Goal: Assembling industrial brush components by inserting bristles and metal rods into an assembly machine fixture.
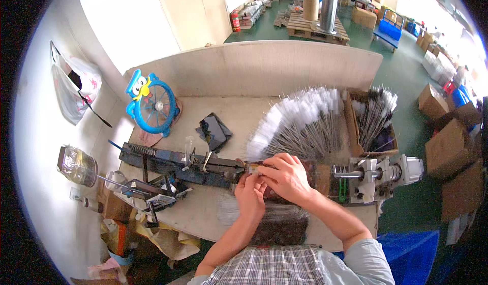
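Note:
My left hand (250,192) and my right hand (286,176) meet at the middle of a long dark metal bench machine (168,164). The fingers of both are closed in a pinch, close together. Whatever lies between the fingertips is too small and covered to make out. Beyond my hands a fan of white-bristled wire brushes (300,120) spreads over the worktable (231,109). To the right of my right hand stands a motor unit with a metal shaft (376,174). Blurred pale wires or bristles (229,209) lie below the machine, near my left wrist.
A cardboard box (353,127) of darker brushes stands at the right. At the left are a blue cartoon-faced fan (155,107) and a black phone-like slab (216,131). A low board (254,64) edges the table's back. Cartons (450,145) stack on the right.

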